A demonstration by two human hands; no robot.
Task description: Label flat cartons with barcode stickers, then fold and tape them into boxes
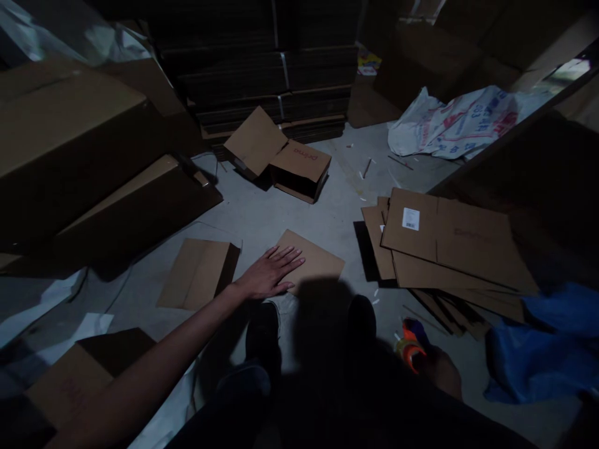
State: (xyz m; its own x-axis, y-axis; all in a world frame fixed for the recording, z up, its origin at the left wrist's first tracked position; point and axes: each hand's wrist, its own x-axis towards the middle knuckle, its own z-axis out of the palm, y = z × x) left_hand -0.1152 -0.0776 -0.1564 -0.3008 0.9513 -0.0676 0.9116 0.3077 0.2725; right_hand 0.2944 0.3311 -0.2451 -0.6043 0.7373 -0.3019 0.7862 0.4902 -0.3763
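Observation:
My left hand (269, 273) lies flat, fingers spread, on a small brown cardboard box (321, 259) on the floor in front of my feet. A dark shadow covers the near part of that box. Low on the right, my right hand (444, 372) is closed around an orange tape dispenser (414, 357) with a roll of tape on it. Its fingers are partly lost in the dark. To the left of my left hand sits another closed cardboard box (194, 274).
Flattened cardboard sheets (449, 227) are piled on the right, near a blue plastic sheet (547, 349). Two small boxes (302, 163) lie ahead, before tall strapped cardboard stacks (318, 75). A white printed sack (463, 121) rests at the back right. Large cartons (70, 118) stand left.

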